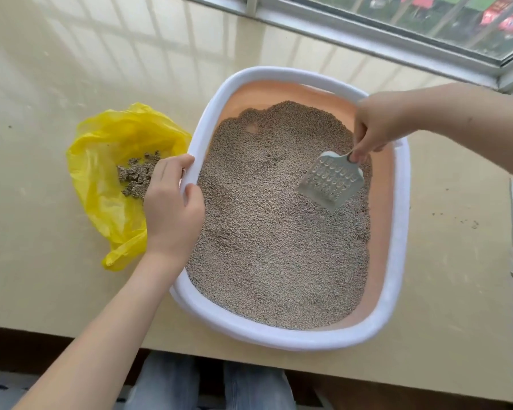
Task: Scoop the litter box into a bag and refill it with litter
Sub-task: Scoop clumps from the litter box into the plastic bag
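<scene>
Grey slotted plastic scoop point(330, 181), gripped by right hand point(376, 125), at 3 o'clock in white-rimmed litter box point(279, 338); left hand point(172, 211) clasps rim. Scooping step; next, lift clumps toward yellow plastic bag point(113, 137) at 9 o'clock.

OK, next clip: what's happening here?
A person is cleaning a litter box. The right hand holds a slotted scoop with its blade on the litter, while the left hand grips the box's rim. A yellow bag beside the box already holds some clumps.

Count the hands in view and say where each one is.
2. The left hand grips the litter box's white rim beside the yellow bag; the right hand holds the scoop over the litter.
</scene>
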A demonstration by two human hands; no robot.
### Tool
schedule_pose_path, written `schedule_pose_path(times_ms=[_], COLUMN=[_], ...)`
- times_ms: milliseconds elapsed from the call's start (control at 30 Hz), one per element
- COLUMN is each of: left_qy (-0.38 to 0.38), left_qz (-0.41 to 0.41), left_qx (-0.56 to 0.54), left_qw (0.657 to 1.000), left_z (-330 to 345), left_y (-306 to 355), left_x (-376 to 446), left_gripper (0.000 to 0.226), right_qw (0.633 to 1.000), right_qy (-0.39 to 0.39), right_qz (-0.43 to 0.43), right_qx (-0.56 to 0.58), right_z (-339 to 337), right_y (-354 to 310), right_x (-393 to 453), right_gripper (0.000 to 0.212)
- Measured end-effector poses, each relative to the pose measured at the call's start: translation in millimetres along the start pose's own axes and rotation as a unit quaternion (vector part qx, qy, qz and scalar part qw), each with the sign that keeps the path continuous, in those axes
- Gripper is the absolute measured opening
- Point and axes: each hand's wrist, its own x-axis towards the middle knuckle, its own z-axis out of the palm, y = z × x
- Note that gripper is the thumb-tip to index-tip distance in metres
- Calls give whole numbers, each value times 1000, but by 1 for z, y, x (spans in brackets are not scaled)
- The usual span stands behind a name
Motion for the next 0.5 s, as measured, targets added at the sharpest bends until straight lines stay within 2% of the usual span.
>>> schedule_pose_path(times_ms=[200,267,367,500], left_qy=[-2,0,3,3], left_qz=[-3,-5,-2,-3], left_qx=[-3,-11,-17,-25], left_qw=[1000,1000,1000,1000], left_z=[0,0,1,0], left_y=[-1,-1,-2,-3], left_x=[0,0,-1,0], left_gripper=[37,37,38,38], right_qw=[979,970,976,990], right_qy=[-157,-185,-163,-84], right_qz=[-131,-155,-147,-109], right_qx=[19,12,-10,-18], right_z=[41,62,66,25], right_y=[-85,-108,-119,-103], right_x=[12,22,39,56], right_gripper=[22,18,15,21])
